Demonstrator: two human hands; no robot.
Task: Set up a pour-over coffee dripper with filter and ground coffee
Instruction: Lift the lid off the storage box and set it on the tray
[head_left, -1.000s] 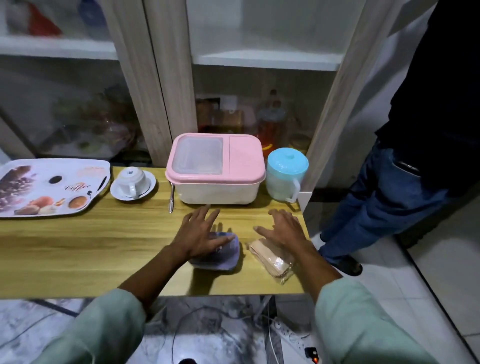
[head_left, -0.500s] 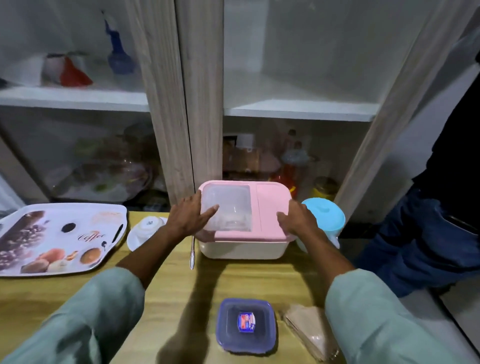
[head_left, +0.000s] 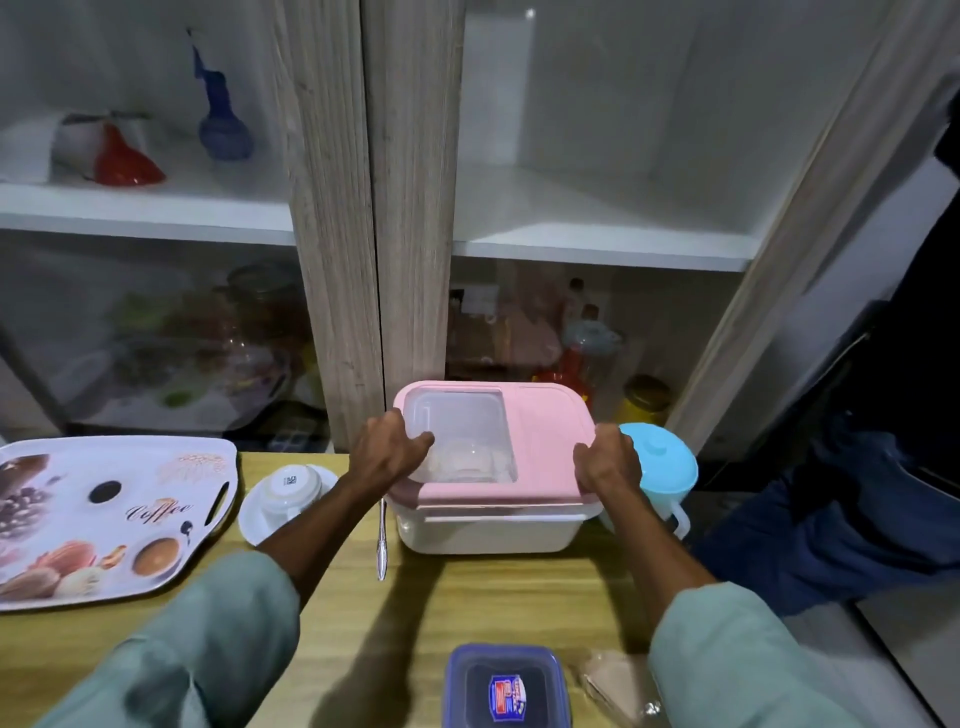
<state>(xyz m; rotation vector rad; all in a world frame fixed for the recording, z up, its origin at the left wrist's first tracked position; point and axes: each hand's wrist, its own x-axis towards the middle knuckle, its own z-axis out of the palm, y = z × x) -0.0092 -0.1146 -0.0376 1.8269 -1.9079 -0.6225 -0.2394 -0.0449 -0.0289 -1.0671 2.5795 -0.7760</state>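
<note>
A white storage box with a pink lid (head_left: 545, 441) stands at the back of the wooden table (head_left: 498, 597). Its lid has a clear window, and a pale object shows dimly inside. My left hand (head_left: 387, 454) grips the lid's left edge, and my right hand (head_left: 608, 462) grips its right edge. The lid's front edge looks slightly raised off the box. At the table's near edge lies a small blue lidded container (head_left: 506, 686). Right of it is a pack of brown paper filters (head_left: 615, 686), partly hidden by my right sleeve.
An upturned white cup on a saucer (head_left: 291, 491) and a metal spoon (head_left: 382, 540) sit left of the box. A printed coffee tray (head_left: 104, 514) lies far left. A light-blue lidded jug (head_left: 662, 470) stands right of the box. Another person's leg (head_left: 831, 519) is at right. Cabinet shelves rise behind.
Both hands left the blue container and filter pack, reached to the pink-lidded box and took hold of its lid. The view has tilted up and moved closer.
</note>
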